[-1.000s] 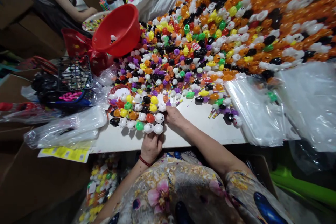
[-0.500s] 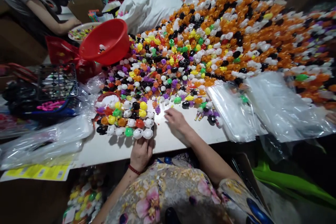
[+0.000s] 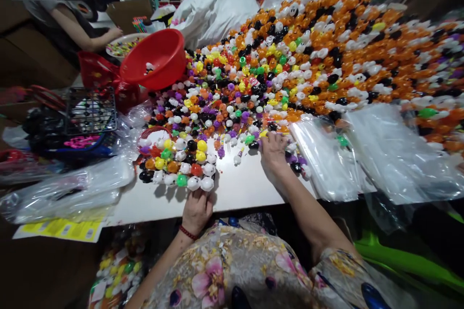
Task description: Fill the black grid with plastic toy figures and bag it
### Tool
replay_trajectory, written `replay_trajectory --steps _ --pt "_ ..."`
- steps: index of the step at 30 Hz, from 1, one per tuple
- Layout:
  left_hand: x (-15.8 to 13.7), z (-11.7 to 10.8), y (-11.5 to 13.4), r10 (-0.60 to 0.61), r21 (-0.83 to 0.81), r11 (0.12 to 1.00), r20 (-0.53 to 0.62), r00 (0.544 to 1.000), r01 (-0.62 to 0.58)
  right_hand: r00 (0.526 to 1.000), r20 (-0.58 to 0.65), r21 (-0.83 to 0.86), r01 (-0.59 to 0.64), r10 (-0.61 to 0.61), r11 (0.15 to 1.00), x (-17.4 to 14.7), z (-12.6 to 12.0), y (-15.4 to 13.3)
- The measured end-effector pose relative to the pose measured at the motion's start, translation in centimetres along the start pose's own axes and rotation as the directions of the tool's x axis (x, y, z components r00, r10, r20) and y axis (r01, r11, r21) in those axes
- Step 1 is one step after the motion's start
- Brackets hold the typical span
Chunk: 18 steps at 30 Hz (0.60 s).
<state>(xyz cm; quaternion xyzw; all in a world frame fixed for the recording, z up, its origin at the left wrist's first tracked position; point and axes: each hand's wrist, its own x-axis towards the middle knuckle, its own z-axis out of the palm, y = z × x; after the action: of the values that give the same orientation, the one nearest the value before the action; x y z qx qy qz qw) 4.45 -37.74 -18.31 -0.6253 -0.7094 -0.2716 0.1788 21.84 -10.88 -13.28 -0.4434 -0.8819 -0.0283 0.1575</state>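
My left hand (image 3: 196, 211), with a red beaded bracelet at its wrist, is at the front right corner of a block of rowed small plastic heads (image 3: 177, 166), white, yellow, green, black, orange and red. Its fingers curl beneath the front row, where the tips and whatever they grip are hidden. My right hand (image 3: 274, 153) is over the near edge of a loose pile of coloured heads (image 3: 232, 106), its fingers bent downward and somewhat apart; nothing shows in them. A white-headed piece (image 3: 237, 158) lies on the white table (image 3: 242, 190) between my hands.
A red basin (image 3: 155, 60) stands behind the block, near a black wire basket (image 3: 90, 111). Clear plastic bags lie at the right (image 3: 322, 159) and left (image 3: 83, 186). Orange heads (image 3: 366, 43) are heaped high at the back right. A co-worker's arm (image 3: 78, 29) is at the far left.
My right hand has moved right, from beside the block to the pile's near edge, uncovering the white-headed piece. My left hand stays at the block's corner. The view has shifted slightly.
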Motion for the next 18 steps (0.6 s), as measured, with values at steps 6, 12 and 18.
replay_trajectory --steps 6,12,18 --pt "0.4 -0.3 0.3 0.002 0.009 1.0 -0.008 1.0 -0.002 0.988 -0.065 0.329 0.151 -0.137 0.932 -1.3 0.1 -3.5" --pt "0.0 0.1 0.1 -0.018 0.004 1.0 0.027 0.999 0.018 0.99 0.141 0.807 -0.108 -0.012 0.58 -1.2 0.0 -7.4" --pt "0.2 -0.2 0.1 -0.005 0.018 1.0 0.02 1.0 0.005 0.944 0.327 0.909 -0.326 0.04 0.26 0.5 1.5 -10.2"
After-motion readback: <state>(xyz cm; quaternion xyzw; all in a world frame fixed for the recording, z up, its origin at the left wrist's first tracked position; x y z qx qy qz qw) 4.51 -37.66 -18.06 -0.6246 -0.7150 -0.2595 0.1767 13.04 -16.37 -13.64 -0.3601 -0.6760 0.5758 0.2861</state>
